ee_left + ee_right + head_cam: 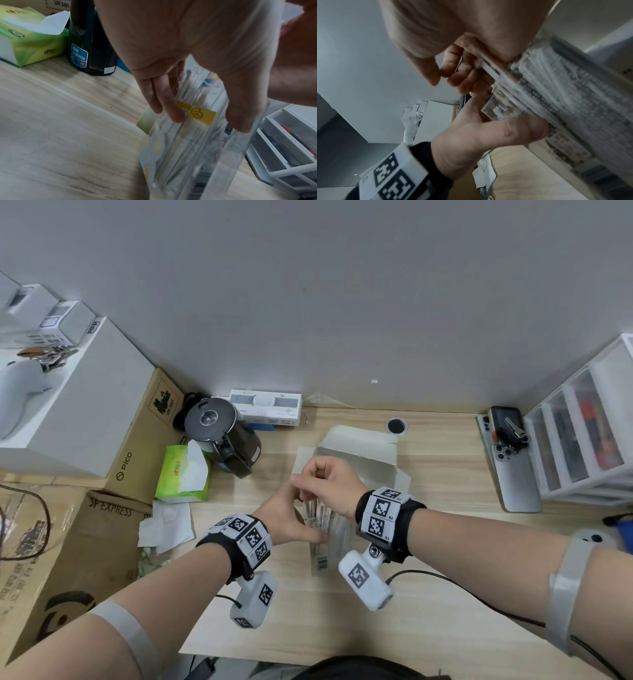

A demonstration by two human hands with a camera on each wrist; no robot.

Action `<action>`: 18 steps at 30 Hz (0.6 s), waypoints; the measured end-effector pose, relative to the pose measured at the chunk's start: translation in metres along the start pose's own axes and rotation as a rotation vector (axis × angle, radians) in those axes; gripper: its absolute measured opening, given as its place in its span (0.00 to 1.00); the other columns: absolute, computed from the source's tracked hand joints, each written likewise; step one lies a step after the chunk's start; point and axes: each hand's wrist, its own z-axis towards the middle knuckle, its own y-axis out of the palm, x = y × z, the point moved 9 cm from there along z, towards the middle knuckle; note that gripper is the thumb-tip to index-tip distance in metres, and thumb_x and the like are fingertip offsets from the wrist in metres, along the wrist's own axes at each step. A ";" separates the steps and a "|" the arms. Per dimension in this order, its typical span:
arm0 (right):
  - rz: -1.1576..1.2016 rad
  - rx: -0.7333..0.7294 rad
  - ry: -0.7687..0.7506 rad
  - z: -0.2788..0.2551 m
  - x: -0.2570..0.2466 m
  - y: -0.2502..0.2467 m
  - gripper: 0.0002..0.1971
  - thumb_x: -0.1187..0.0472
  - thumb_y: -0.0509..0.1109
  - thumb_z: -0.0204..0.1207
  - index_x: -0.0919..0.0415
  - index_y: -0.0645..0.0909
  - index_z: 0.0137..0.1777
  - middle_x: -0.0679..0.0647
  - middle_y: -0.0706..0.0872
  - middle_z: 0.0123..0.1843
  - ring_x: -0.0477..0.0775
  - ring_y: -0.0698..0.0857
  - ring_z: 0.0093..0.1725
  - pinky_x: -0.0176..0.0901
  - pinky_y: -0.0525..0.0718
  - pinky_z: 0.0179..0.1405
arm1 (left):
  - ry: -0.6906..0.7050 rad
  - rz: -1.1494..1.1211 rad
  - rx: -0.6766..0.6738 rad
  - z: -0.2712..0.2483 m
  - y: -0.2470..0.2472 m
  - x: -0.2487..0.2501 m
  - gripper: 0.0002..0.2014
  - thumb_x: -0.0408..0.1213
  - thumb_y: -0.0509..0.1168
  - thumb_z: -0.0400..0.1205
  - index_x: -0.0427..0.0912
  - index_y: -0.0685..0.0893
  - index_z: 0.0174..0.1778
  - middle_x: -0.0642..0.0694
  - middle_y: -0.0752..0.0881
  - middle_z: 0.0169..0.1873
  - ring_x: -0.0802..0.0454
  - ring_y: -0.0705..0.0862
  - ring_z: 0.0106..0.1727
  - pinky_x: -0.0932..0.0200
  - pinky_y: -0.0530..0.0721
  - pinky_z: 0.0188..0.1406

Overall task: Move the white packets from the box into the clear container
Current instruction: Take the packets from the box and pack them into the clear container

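A tall clear container [323,556] stands on the wooden desk in front of me, with several white packets [320,510] upright in it. My left hand [287,518] holds the container from the left. In the left wrist view its fingers [164,101] lie along one side of the container [223,169] and the thumb on the other, across the packets [188,135]. My right hand [325,477] is above, fingers curled round the packets' top ends [565,94]. The open white box [363,460] lies just behind the hands.
A black kettle [222,436] and a green tissue box [183,474] stand at the left. Cardboard boxes [68,559] fill the far left. Phones [513,470] and a white drawer unit [582,433] sit at the right. A cable hole [396,425] is behind the box.
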 end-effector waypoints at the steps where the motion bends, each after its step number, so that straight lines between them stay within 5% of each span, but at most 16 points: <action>1: 0.017 0.002 -0.008 0.001 -0.002 0.000 0.08 0.67 0.76 0.75 0.66 0.80 0.38 0.61 0.83 0.30 0.52 0.83 0.29 0.43 0.86 0.36 | 0.000 0.005 0.001 0.001 -0.001 -0.001 0.45 0.44 0.87 0.60 0.49 0.70 0.70 0.48 0.81 0.59 0.57 0.80 0.34 0.65 0.80 0.32; 5: -0.170 0.031 -0.104 0.005 -0.014 -0.004 0.04 0.63 0.75 0.73 0.56 0.82 0.41 0.57 0.86 0.40 0.55 0.86 0.40 0.59 0.89 0.51 | -0.006 0.036 0.013 0.001 -0.001 -0.006 0.55 0.50 0.87 0.57 0.53 0.65 0.78 0.50 0.81 0.61 0.54 0.84 0.43 0.59 0.86 0.39; 7: -0.391 0.076 -0.211 0.003 -0.028 -0.011 0.03 0.60 0.72 0.75 0.54 0.83 0.47 0.50 0.87 0.46 0.49 0.86 0.47 0.54 0.87 0.56 | -0.026 0.054 0.002 0.002 0.000 -0.011 0.54 0.55 0.88 0.55 0.52 0.69 0.76 0.50 0.81 0.61 0.53 0.85 0.45 0.57 0.88 0.41; 10: -0.695 0.092 -0.253 0.003 -0.035 -0.021 0.18 0.51 0.68 0.79 0.54 0.79 0.67 0.47 0.83 0.64 0.45 0.80 0.65 0.48 0.78 0.69 | -0.053 0.076 -0.014 0.000 0.001 -0.012 0.51 0.56 0.88 0.56 0.48 0.72 0.73 0.52 0.81 0.64 0.55 0.83 0.41 0.65 0.81 0.39; 13: -0.743 -0.129 -0.051 0.003 -0.002 -0.028 0.44 0.37 0.72 0.71 0.54 0.62 0.83 0.50 0.71 0.79 0.47 0.72 0.77 0.48 0.71 0.77 | -0.044 0.037 -0.014 -0.003 0.001 -0.009 0.44 0.49 0.89 0.58 0.49 0.75 0.68 0.52 0.84 0.57 0.59 0.83 0.37 0.68 0.79 0.34; 15: -0.791 -0.343 0.066 -0.009 0.022 -0.028 0.56 0.36 0.79 0.63 0.54 0.54 0.85 0.49 0.68 0.81 0.47 0.70 0.78 0.44 0.69 0.78 | -0.034 -0.006 -0.029 -0.005 0.003 -0.006 0.41 0.42 0.90 0.59 0.50 0.76 0.64 0.51 0.86 0.54 0.58 0.86 0.37 0.66 0.83 0.35; 18: -0.940 -0.470 0.076 -0.026 0.039 -0.034 0.53 0.42 0.84 0.60 0.53 0.59 0.81 0.42 0.75 0.70 0.45 0.77 0.69 0.38 0.75 0.69 | -0.004 -0.029 -0.079 -0.004 0.009 0.001 0.41 0.39 0.90 0.57 0.50 0.76 0.64 0.48 0.88 0.53 0.49 0.92 0.39 0.56 0.90 0.35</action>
